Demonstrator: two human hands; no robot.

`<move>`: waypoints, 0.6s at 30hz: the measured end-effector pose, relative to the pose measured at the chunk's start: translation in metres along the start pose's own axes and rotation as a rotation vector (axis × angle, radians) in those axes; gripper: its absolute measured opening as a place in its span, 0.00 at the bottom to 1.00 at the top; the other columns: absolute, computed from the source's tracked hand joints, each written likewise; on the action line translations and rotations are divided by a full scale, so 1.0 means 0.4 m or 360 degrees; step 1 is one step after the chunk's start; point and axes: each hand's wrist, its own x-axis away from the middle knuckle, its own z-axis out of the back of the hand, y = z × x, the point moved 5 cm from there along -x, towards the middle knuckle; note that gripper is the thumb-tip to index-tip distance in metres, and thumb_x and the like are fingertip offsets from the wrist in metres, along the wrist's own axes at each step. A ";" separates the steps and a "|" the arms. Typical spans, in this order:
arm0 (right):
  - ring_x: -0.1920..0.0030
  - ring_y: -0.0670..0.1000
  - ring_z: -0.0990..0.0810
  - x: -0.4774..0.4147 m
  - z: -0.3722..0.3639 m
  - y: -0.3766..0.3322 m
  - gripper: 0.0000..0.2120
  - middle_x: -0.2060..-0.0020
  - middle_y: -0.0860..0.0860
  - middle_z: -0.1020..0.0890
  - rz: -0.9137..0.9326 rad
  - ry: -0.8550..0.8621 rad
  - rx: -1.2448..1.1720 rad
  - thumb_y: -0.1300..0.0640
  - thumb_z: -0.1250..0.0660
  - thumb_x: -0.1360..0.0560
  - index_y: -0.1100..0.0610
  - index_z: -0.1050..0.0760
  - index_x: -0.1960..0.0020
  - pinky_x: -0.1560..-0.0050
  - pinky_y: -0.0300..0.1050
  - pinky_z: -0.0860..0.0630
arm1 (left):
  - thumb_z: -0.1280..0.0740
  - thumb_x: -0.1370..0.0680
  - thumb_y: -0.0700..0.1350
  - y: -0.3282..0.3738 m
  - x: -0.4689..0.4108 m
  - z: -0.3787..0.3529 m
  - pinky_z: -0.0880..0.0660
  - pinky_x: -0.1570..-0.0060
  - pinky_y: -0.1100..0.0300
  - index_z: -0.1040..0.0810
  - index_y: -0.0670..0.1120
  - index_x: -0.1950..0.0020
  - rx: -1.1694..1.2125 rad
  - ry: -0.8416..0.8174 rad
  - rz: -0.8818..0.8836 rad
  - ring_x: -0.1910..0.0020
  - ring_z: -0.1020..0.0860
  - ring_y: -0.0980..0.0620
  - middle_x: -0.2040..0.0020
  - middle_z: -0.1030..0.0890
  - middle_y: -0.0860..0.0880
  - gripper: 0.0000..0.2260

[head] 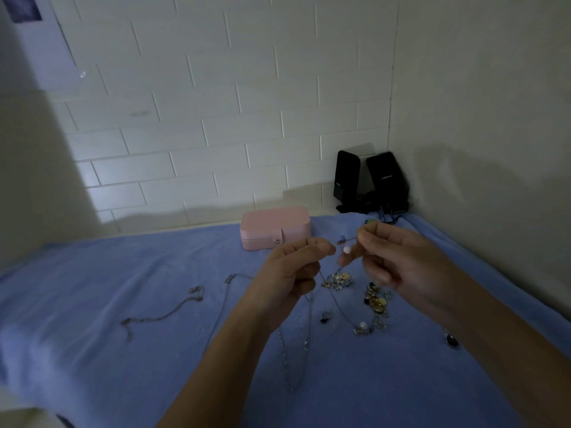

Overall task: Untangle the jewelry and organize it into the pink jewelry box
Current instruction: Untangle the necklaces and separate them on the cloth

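Both hands are raised above a blue cloth [123,350]. My left hand [293,270] pinches a thin chain that hangs down to the cloth. My right hand [392,257] pinches the other stretch of the same tangle, and a small pink bead [347,249] dangles between the hands. The pink jewelry box [275,227] sits closed at the back, just behind my left hand. Loose pieces lie below: a pile of earrings [375,298], a charm cluster [338,281], a silver chain [296,350] and a thin necklace [167,313] to the left.
Two black speakers [370,180] stand in the back right corner against the tiled wall. A dark pendant [451,339] lies beside my right forearm. A small ring [325,316] and a pearl piece [363,328] rest near the middle of the cloth.
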 end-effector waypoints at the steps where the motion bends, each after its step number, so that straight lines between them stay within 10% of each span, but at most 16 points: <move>1: 0.78 0.46 0.40 0.001 -0.003 -0.001 0.09 0.59 0.57 0.15 -0.0003 -0.0020 0.0031 0.57 0.42 0.22 0.61 0.30 0.57 0.74 0.39 0.45 | 0.30 0.30 0.42 0.001 0.001 0.002 0.45 0.78 0.69 0.17 0.48 0.62 0.0045 0.0014 -0.0007 0.74 0.45 0.57 0.57 0.39 0.43 0.03; 6: 0.77 0.46 0.41 0.008 -0.013 0.007 0.08 0.63 0.54 0.16 -0.0017 -0.0020 0.0273 0.58 0.42 0.20 0.60 0.29 0.56 0.73 0.39 0.43 | 0.35 0.29 0.45 0.010 0.009 -0.006 0.49 0.75 0.64 0.19 0.49 0.69 0.0106 -0.0039 0.0009 0.73 0.46 0.56 0.70 0.28 0.55 0.09; 12: 0.71 0.43 0.27 0.006 -0.008 0.000 0.09 0.67 0.46 0.20 0.0048 0.0082 0.0138 0.61 0.40 0.22 0.61 0.26 0.58 0.67 0.35 0.28 | 0.36 0.26 0.46 0.010 0.009 -0.017 0.44 0.77 0.68 0.20 0.50 0.68 -0.0077 -0.0122 0.0005 0.72 0.48 0.54 0.61 0.46 0.37 0.11; 18: 0.74 0.43 0.36 0.005 -0.002 -0.003 0.10 0.73 0.45 0.29 0.0095 0.0121 0.0375 0.60 0.40 0.21 0.57 0.21 0.56 0.71 0.34 0.37 | 0.37 0.25 0.46 0.016 0.017 -0.027 0.46 0.77 0.68 0.20 0.50 0.67 -0.0124 -0.0182 -0.0045 0.76 0.46 0.59 0.64 0.38 0.31 0.12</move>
